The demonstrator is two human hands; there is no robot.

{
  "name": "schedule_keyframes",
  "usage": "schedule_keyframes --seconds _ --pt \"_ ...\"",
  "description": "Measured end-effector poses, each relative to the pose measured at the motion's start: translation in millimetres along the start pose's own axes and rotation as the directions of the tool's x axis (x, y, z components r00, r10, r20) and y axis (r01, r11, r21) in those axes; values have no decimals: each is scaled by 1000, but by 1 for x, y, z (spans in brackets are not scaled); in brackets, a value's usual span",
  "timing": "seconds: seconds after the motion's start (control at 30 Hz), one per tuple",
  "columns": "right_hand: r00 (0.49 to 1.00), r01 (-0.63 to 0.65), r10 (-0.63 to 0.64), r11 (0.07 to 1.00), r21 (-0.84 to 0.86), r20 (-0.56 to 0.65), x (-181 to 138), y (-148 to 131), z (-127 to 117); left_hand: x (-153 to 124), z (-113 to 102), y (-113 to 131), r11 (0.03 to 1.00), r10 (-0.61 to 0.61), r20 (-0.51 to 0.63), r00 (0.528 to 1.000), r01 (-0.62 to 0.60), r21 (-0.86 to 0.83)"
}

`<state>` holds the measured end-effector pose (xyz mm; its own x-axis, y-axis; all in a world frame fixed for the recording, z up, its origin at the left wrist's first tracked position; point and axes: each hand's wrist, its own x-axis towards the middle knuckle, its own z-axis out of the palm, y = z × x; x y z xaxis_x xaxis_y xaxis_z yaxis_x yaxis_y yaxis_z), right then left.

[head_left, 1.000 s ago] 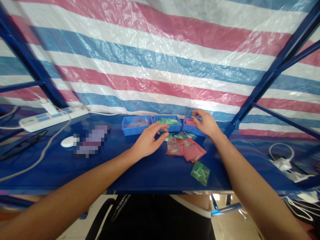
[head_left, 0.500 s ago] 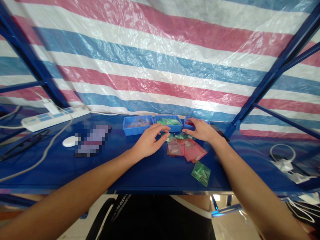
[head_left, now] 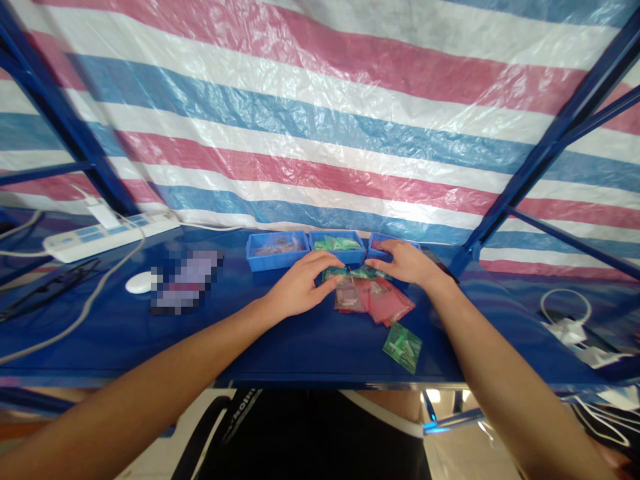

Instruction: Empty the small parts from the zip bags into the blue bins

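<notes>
My left hand [head_left: 305,285] is at the near side of the middle blue bin, thumb and fingers parted around the edge of some small green bags [head_left: 333,273]. My right hand [head_left: 407,261] reaches over the right blue bin [head_left: 376,238]. Its fingertips dip at the bin's left part, and its thumb is apart from them, close to the green bags. Several clear red bags [head_left: 387,301] lie overlapped between the hands. Nearer the table edge, a lone green bag [head_left: 403,348] holds slim hardware pieces. Inside the middle bin [head_left: 337,255] are light green bags [head_left: 336,243].
The left blue bin [head_left: 277,261] holds clear bags with small parts. A white power strip [head_left: 113,235], a white mouse [head_left: 141,283] and a blurred-out phone-like object [head_left: 187,283] are to the left. A dark flat object [head_left: 440,263] is behind my right wrist. Striped sheeting [head_left: 320,133] hangs behind.
My left hand has moved slightly right, its fingertips now at the green bags. My right hand has barely shifted, and red seen under its fingers in the bin shows less now.
</notes>
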<state>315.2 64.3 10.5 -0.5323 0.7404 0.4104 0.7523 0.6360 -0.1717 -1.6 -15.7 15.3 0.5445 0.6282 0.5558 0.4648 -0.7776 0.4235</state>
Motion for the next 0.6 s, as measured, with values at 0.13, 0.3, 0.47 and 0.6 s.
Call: schedule_keyframes --seconds 0.13,0.3,0.47,0.6 --pt "989 -5 8 1000 20 -150 3 -8 -4 -3 4 -2 996 84 101 991 -81 -37" --pt "968 33 -18 998 55 -250 4 -21 -11 -1 7 2 971 229 195 954 -209 -119" --pt "968 61 -34 993 102 -250 3 -36 -11 1 5 0 978 208 240 948 -205 -35" --pt "969 91 -53 984 153 -240 3 -46 -7 -3 5 -3 979 171 254 952 -194 69"
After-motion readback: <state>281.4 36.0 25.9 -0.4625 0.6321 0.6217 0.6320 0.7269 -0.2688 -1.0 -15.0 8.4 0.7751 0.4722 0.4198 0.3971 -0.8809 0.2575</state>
